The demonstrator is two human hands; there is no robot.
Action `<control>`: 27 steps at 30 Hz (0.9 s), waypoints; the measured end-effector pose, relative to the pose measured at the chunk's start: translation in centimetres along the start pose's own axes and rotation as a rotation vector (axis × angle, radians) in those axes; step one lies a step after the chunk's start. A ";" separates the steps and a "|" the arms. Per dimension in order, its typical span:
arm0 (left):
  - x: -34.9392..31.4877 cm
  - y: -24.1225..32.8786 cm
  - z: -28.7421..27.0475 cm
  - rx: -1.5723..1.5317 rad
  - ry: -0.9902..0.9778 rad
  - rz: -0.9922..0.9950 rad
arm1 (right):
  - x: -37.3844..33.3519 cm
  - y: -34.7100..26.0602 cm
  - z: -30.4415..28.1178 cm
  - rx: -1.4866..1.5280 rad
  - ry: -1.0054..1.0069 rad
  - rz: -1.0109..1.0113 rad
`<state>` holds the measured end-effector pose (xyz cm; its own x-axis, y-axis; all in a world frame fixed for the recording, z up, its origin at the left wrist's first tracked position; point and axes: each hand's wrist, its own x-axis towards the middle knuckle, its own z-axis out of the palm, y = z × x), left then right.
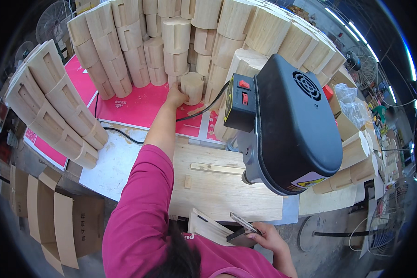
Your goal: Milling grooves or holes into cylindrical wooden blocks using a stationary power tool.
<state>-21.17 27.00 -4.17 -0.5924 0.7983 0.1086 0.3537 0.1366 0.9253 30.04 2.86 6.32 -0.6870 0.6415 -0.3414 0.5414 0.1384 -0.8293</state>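
Note:
My left hand [175, 96] reaches far forward and grips a short light-wood cylinder [192, 88] from its left side. That cylinder stands upright on the pink sheet [134, 106], in front of stacked wooden cylinders. Close to my body, my right hand [269, 237] is closed around a thin, straight metal-looking tool [245, 223]; its exact kind I cannot make out. Just below the tool is a dark flat-sided block [238, 236], against or near the same fingers. A pale wooden piece with a slot [206, 226] lies beside it, partly hidden by my torso.
A black-housed machine with red switches [296, 129] stands over a wooden board [217, 204] on the right. Tall stacks of slotted cylinders [55, 111] line the left and back. A black cable [194, 114] crosses the pink sheet. An opened cardboard box [74, 222] sits lower left.

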 end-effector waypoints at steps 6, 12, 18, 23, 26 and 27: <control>-0.8 1.7 0.0 0.034 0.025 -0.011 | -0.5 0.4 0.4 0.011 0.011 0.037; -2.2 2.8 -0.3 0.101 -0.070 -0.036 | -1.2 0.7 0.6 0.029 -0.001 0.056; -4.0 4.0 -0.2 -0.058 0.002 0.069 | -2.0 0.8 1.9 0.005 -0.107 -0.021; -4.1 4.8 -0.1 -0.123 -0.051 -0.051 | -3.8 2.9 3.9 0.300 -0.016 0.024; -0.7 0.0 1.1 -0.072 0.097 0.280 | -4.8 1.0 3.0 0.159 0.052 -0.039; 0.3 -0.7 0.9 -0.075 0.081 0.303 | -5.1 0.1 2.3 0.067 0.103 -0.106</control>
<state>-20.94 27.65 -5.15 -0.5248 0.7463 0.4093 0.4707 -0.1462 0.8701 32.49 -2.17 6.95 -0.6832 0.7004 -0.2063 0.4328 0.1609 -0.8870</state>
